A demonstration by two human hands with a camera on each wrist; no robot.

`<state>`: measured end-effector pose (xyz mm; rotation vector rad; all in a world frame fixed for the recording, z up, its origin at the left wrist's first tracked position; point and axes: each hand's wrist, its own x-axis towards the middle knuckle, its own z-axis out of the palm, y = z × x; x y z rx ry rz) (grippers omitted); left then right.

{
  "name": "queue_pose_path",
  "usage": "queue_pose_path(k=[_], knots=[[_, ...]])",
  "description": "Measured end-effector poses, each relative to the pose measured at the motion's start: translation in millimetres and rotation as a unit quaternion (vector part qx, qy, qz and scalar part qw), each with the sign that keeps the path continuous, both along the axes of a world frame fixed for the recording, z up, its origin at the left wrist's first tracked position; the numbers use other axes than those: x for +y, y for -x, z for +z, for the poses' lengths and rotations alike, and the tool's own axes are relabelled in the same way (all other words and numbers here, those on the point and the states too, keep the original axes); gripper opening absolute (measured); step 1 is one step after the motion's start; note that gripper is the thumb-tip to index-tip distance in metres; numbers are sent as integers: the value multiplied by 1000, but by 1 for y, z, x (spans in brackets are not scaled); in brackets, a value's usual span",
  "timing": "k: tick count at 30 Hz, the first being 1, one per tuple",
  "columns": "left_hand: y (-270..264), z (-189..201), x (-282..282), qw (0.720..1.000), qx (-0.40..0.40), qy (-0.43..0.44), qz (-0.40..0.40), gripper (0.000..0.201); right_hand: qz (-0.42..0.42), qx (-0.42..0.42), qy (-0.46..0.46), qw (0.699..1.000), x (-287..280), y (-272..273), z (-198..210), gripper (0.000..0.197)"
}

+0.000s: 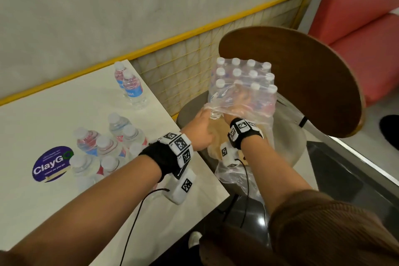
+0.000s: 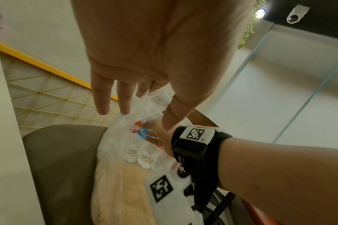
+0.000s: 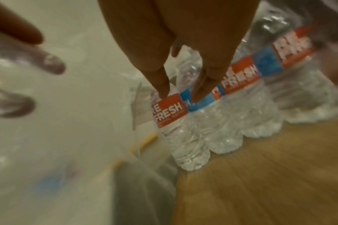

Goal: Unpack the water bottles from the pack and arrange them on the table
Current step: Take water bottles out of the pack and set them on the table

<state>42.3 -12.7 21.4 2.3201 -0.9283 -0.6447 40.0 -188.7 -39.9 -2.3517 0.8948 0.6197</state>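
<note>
I have the table (image 1: pixel 43 119) on my left, with bottles (image 1: pixel 108 144) already standing in a cluster near its right edge and two more by the far right corner. The pack (image 1: pixel 241 84) sits on the chair (image 1: pixel 287 149) just off that right edge, its torn wrap (image 1: pixel 235 175) trailing toward me over the seat's near edge.

My left hand (image 1: pixel 200 129) rests at the pack's near left corner, fingers loose and fairly straight, thumb against the film; it grips nothing I can make out. My right hand (image 1: pixel 235 103) is inside the wrap, fingers (image 3: pixel 201 91) reaching down onto the labels of the front row; I cannot tell whether they have closed on a bottle.

To do this well, I judge the left should pin the wrap back and steady the pack while the right takes the corner bottle by its waist and draws it toward the opening, not upward. The film may snag and tip neighbours.
</note>
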Motion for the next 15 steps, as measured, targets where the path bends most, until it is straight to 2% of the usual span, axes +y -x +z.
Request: queue_pose_path(k=[2, 5, 9, 11, 13, 15], knots=[[0, -5, 2, 1000, -2, 16, -12, 79, -2, 30, 32, 999, 13, 20, 25, 68], [3, -12, 2, 999, 8, 14, -30, 85, 51, 10, 121, 991, 5, 31, 27, 79], [7, -7, -7, 999, 8, -2, -43, 77, 60, 5, 122, 991, -18, 24, 26, 79], [7, -7, -10, 999, 13, -10, -43, 75, 101, -19, 153, 983, -12, 31, 30, 56], [6, -10, -12, 999, 23, -23, -39, 75, 106, -57, 114, 986, -2, 38, 30, 27], [7, -11, -16, 999, 29, -28, -37, 78, 83, -77, 103, 988, 10, 48, 40, 27]])
